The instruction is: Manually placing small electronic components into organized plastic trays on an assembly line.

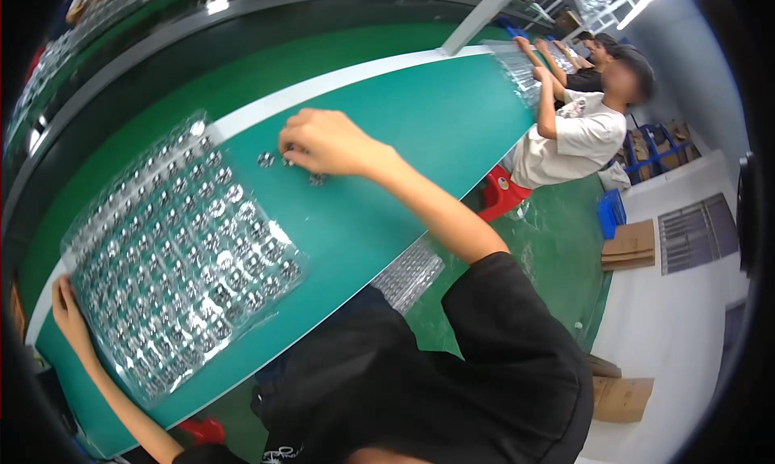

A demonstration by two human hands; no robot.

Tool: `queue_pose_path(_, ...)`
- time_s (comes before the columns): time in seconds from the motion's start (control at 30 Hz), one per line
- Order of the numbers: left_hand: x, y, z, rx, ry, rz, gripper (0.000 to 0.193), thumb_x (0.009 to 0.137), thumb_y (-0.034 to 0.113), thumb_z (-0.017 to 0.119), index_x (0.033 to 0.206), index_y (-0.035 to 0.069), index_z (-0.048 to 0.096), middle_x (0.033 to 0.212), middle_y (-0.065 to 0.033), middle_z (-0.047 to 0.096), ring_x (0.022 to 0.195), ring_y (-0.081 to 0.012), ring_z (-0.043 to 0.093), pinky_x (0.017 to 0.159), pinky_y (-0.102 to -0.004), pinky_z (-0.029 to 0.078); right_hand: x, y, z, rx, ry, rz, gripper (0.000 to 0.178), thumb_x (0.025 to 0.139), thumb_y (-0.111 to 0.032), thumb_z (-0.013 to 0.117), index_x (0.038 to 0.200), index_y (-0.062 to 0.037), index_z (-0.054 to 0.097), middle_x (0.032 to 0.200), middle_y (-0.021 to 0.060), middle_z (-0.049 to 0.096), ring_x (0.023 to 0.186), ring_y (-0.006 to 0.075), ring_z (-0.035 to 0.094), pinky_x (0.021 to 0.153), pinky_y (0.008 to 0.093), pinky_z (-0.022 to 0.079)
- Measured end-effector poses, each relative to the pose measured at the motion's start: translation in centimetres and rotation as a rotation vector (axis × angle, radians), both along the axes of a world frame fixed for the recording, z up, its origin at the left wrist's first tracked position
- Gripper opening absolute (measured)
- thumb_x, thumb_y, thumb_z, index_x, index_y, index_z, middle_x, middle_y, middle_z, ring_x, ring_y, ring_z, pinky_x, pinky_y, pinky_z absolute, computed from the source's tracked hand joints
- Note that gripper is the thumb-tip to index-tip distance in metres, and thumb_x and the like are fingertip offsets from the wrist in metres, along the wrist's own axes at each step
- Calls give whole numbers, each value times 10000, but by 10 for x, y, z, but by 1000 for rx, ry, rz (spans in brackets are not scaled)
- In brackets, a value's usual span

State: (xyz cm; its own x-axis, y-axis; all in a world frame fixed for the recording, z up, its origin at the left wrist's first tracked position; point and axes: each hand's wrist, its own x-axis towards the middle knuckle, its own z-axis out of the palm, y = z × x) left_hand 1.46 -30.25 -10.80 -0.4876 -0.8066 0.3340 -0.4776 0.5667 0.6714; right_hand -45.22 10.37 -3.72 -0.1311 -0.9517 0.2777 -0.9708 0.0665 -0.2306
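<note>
A clear plastic blister tray (pixel 182 246) lies tilted across the left of the green table, with rows of small dark, shiny round parts in its pockets. At its far left edge is my left hand (pixel 68 307), fingers closed on the rim. Beyond the tray's right side, my right hand (pixel 327 144) is low over the tabletop, fingers curled around a small round part (pixel 288 159) that shows only partly under the fingertips. Close by lie a loose round part (pixel 266 160) to the left and another round part (pixel 317 179) below the hand.
The green table (pixel 379 214) curves away to the far right, with a white rail (pixel 323 87) along its back edge. Seated co-workers, one in a white shirt (pixel 577 137), work over more clear trays (pixel 517 68). A red stool (pixel 504 196) and cardboard (pixel 630 244) stand at the right.
</note>
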Motion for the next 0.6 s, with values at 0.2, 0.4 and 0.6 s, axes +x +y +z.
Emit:
queue_pose_path(0.2, -13, 5, -3, -6, -4, -52, 369, 1044, 312, 473, 1098, -22, 619, 854, -15, 549, 751, -100, 449, 698, -234, 389, 0, 4, 2, 51, -58, -87, 64, 786, -128, 652, 806, -67, 660, 761, 59, 634, 831, 260, 608, 709, 403, 507)
queue_pose_path(0.4, -9, -2, -2, 31, -17, -49, 380, 1049, 322, 461, 1132, -14, 616, 915, -24, 578, 817, -106, 487, 773, -237, 411, -3, -4, -3, -68, -28, -27, 55, 780, -116, 656, 795, -63, 654, 752, 50, 640, 826, 247, 606, 700, 397, 501)
queue_pose_path(0.6, -4, -8, -8, 28, -21, -70, 388, 1052, 327, 456, 1152, -19, 602, 944, -42, 600, 857, -117, 511, 810, -241, 419, -8, 2, 11, -29, -282, -16, 97, 767, -133, 708, 837, -69, 729, 752, 63, 678, 720, 207, 634, 689, 360, 510)
